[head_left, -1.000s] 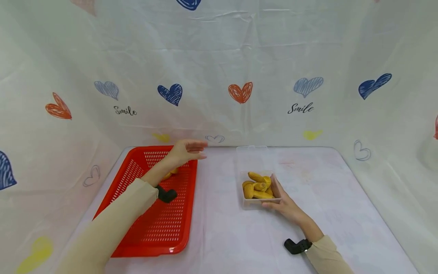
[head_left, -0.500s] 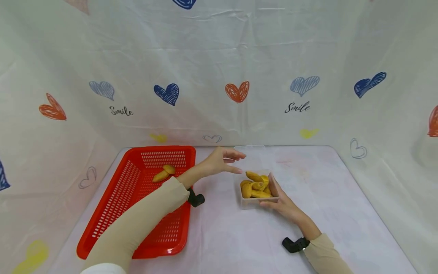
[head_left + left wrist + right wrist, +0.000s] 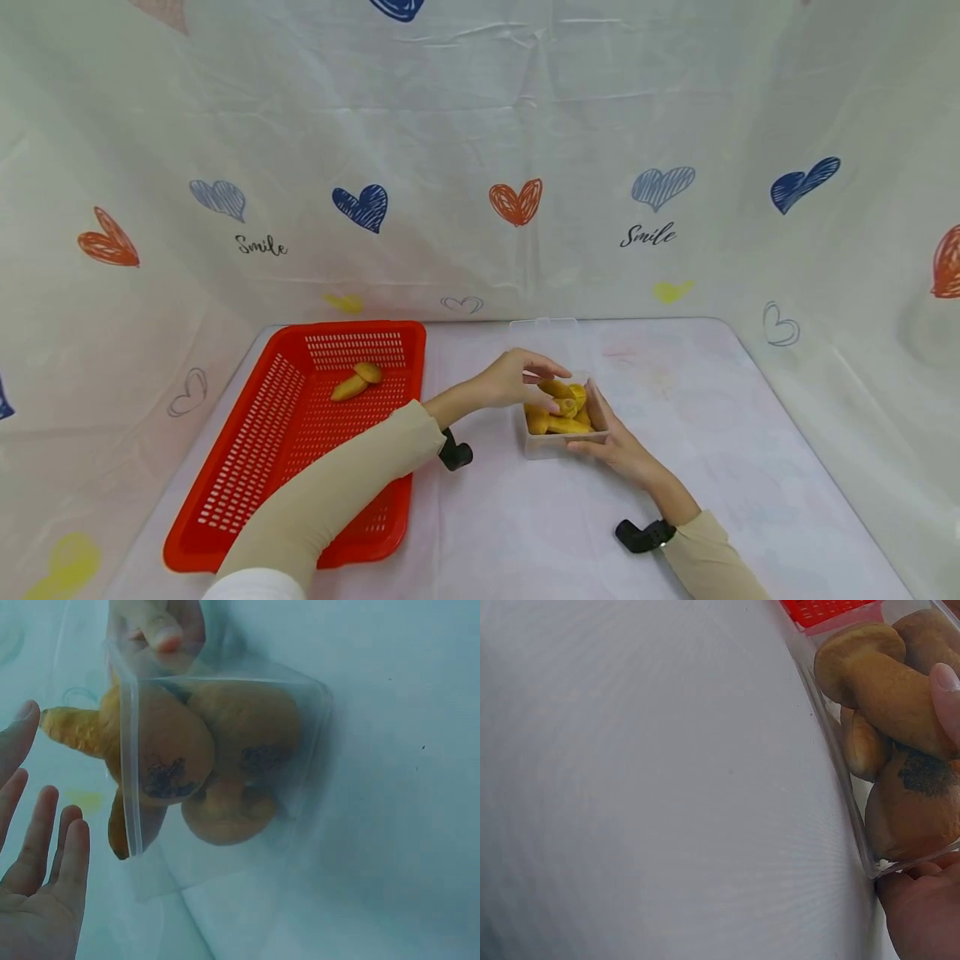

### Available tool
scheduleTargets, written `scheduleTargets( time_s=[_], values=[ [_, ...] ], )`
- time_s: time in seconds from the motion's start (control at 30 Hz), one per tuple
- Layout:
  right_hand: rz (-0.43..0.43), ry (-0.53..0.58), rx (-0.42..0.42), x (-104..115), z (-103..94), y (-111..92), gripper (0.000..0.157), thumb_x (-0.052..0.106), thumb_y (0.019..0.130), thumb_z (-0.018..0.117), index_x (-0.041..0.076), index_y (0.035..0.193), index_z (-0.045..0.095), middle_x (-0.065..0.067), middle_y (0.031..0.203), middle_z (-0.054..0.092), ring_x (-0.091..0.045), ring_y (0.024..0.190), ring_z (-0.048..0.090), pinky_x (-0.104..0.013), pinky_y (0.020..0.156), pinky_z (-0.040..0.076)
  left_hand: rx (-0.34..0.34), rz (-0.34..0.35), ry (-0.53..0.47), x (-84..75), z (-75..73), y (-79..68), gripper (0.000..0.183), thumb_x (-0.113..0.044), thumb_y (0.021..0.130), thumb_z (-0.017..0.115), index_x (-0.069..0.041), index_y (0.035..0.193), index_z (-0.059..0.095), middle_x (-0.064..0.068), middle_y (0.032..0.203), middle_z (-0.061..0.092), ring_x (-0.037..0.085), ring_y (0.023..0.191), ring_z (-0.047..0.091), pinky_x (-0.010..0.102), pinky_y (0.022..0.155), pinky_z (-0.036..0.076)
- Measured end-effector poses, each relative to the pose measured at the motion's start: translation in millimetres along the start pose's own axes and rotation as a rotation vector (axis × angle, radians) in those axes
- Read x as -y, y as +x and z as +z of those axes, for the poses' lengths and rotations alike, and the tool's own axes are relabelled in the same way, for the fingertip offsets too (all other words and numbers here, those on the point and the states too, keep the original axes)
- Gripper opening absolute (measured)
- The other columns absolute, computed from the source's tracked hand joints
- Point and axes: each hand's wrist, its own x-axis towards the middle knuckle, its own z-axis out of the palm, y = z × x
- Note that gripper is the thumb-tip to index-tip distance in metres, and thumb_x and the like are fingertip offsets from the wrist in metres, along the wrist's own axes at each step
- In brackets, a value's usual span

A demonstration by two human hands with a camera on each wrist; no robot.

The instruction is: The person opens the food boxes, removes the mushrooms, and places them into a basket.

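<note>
A clear plastic box (image 3: 566, 446) holds several yellow-brown mushrooms (image 3: 157, 750), some with dark patches. My left hand (image 3: 517, 382) hovers at the box's left side, fingers spread. In the left wrist view its fingertips (image 3: 46, 799) are near a mushroom stem poking above the rim, with a gap between them. The right wrist view has a thumb (image 3: 946, 697) overlapping an upper mushroom. My right hand (image 3: 626, 450) grips the box's right side between thumb and fingers. Two more mushrooms (image 3: 357, 382) lie in the red basket (image 3: 183, 533) at left.
The box's transparent lid (image 3: 543, 333) stands hinged back behind it. A white cloth-covered table (image 3: 712, 400) lies under everything. Behind hangs a white curtain (image 3: 435, 142) printed with hearts. My left forearm (image 3: 337, 492) crosses over the basket.
My left hand has moved right and down, from over the basket to the box, its fingers still apart. The mushrooms in the basket came into full view. My right hand stays on the box.
</note>
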Motion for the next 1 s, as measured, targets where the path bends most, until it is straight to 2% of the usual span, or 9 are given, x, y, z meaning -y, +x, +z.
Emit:
scheduleTargets(
  time_s=[0.1,0.17,0.23,0.37,0.43,0.67,0.93,1.0],
  values=[
    [-0.002,-0.006,0.005,0,0.5,1,0.110,0.019,0.092,0.075,0.024,0.160,-0.011,-0.012,0.165,-0.009,-0.037,0.150,0.001,-0.049,0.114,0.028,0.027,0.009,-0.003,2.5,6.6,1.4,0.043,-0.003,0.082,0.081,0.002,0.123,0.067,0.016,0.127,0.065,0.033,0.118,0.061,0.043,0.102,0.048],
    [0.002,-0.003,0.006,1,1.0,1,0.110,0.020,0.091,0.075,0.025,0.160,-0.011,-0.011,0.166,-0.009,-0.035,0.150,0.000,-0.054,0.114,0.024,0.042,0.017,-0.002,3.8,10.0,2.0,0.044,-0.002,0.083,0.080,0.004,0.124,0.066,0.018,0.127,0.064,0.033,0.118,0.061,0.042,0.100,0.049],
    [-0.002,-0.001,0.011,1,1.6,1,0.110,0.020,0.091,0.075,0.025,0.160,-0.011,-0.011,0.166,-0.009,-0.035,0.150,0.000,-0.049,0.114,0.028,0.057,0.029,0.011,5.6,12.9,2.7,0.043,0.000,0.083,0.079,0.004,0.124,0.066,0.017,0.127,0.065,0.032,0.117,0.062,0.039,0.099,0.051],
    [-0.009,0.012,0.017,1,2.3,1,0.111,0.018,0.091,0.076,0.024,0.160,-0.011,-0.010,0.166,-0.010,-0.034,0.150,0.003,-0.022,0.106,0.036,0.078,0.046,0.087,9.2,16.6,3.2,0.039,-0.001,0.083,0.079,0.001,0.121,0.069,0.012,0.124,0.067,0.022,0.114,0.063,0.028,0.094,0.052],
    [-0.015,0.023,0.023,1,2.4,1,0.111,0.017,0.091,0.075,0.024,0.160,-0.011,-0.011,0.165,-0.011,-0.034,0.150,0.002,-0.014,0.101,0.037,0.081,0.046,0.119,10.3,17.5,3.1,0.036,-0.002,0.085,0.078,0.000,0.119,0.071,0.009,0.122,0.067,0.019,0.112,0.064,0.023,0.091,0.053],
    [-0.021,0.038,0.029,2,1.9,0,0.110,0.017,0.092,0.074,0.023,0.160,-0.012,-0.013,0.165,-0.011,-0.035,0.150,-0.001,-0.012,0.100,0.034,0.066,0.049,0.126,13.2,19.2,4.5,0.030,-0.001,0.087,0.074,0.001,0.117,0.072,0.011,0.118,0.069,0.019,0.104,0.066,0.020,0.087,0.053],
    [-0.030,0.052,0.035,2,1.3,0,0.110,0.014,0.092,0.074,0.023,0.159,-0.013,-0.013,0.165,-0.014,-0.037,0.149,-0.003,-0.012,0.099,0.037,0.013,0.089,0.125,14.9,20.1,4.1,0.030,-0.003,0.088,0.074,0.000,0.117,0.071,0.011,0.116,0.070,0.017,0.102,0.067,0.031,0.093,0.053],
    [-0.039,0.050,0.035,1,0.8,0,0.110,0.013,0.092,0.073,0.022,0.159,-0.013,-0.014,0.164,-0.014,-0.038,0.149,-0.004,-0.012,0.099,0.038,0.004,0.101,0.126,14.7,20.0,4.5,0.030,-0.004,0.089,0.074,0.000,0.118,0.071,0.011,0.117,0.070,0.018,0.103,0.067,0.031,0.093,0.053]
  ],
)
